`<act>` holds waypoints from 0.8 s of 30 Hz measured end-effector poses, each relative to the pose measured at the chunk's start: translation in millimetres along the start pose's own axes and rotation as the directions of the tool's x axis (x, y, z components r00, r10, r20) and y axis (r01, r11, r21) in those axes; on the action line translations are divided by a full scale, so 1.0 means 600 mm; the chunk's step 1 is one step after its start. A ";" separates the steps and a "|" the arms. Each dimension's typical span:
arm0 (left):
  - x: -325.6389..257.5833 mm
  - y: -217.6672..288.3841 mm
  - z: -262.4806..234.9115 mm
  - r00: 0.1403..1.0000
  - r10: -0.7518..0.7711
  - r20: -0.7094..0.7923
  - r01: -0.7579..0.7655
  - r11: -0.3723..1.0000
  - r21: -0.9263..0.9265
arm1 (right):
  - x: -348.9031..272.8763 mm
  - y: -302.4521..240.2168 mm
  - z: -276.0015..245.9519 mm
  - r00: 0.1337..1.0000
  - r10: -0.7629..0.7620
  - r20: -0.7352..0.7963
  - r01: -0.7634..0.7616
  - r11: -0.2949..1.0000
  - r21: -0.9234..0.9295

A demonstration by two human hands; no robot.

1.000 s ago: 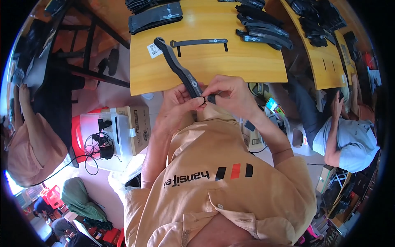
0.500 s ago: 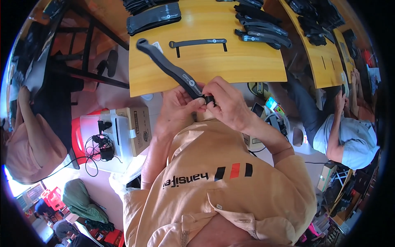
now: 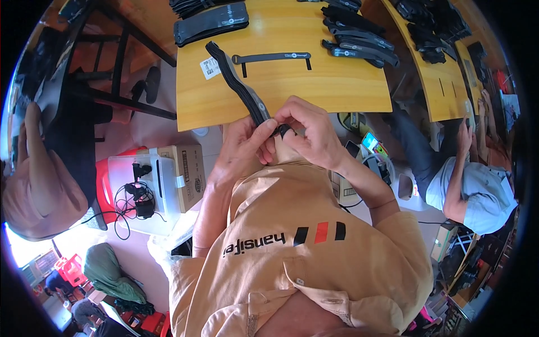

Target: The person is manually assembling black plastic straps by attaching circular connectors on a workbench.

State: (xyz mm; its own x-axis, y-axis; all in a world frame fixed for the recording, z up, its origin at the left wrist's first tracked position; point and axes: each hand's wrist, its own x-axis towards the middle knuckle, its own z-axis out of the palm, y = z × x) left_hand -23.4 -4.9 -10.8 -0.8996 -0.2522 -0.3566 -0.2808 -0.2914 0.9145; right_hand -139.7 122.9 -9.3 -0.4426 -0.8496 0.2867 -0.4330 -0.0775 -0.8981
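A bundle of black straps slants from over the table down to my hands, its layered edges turned partly up. My left hand is closed round the bundle's near end, thumb pressed on top. Just to the right, my right hand pinches a small black loop at that same end. Fingers hide how the loop joins the straps. A white printed label shows beside the far end of the bundle; whether it is attached I cannot tell.
On the wooden table lie one flat strap, a strap stack at the back left and a strap pile at the back right. A carton stands left of me. People sit at both sides.
The bundle has rolled onto its edge, its far end moving right and away, so more of the white label shows. Both hands keep their grip close together.
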 end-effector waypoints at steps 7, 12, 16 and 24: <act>0.000 -0.013 0.004 0.996 0.067 -0.064 -0.065 0.997 0.035 | 0.002 0.008 0.009 0.978 0.209 0.023 -0.209 0.951 0.227; -0.001 -0.013 0.006 0.996 0.035 -0.088 -0.039 0.998 -0.049 | 0.001 -0.002 0.000 0.993 0.101 0.058 -0.099 0.994 -0.038; -0.002 -0.003 0.010 0.993 -0.030 -0.111 0.021 0.996 -0.086 | 0.005 0.006 -0.023 0.985 0.041 0.165 -0.045 0.999 0.021; -0.014 -0.001 0.000 0.998 -0.055 0.013 0.055 0.998 -0.027 | 0.017 -0.012 -0.032 0.915 0.135 0.380 -0.156 0.987 0.025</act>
State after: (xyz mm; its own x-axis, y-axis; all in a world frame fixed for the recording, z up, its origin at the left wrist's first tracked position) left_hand -15.8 -2.5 -8.5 -0.8869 -0.2240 -0.4040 -0.3211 -0.3298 0.8878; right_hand -156.0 124.6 6.2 -0.1649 -0.9862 0.0145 -0.3391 0.0428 -0.9398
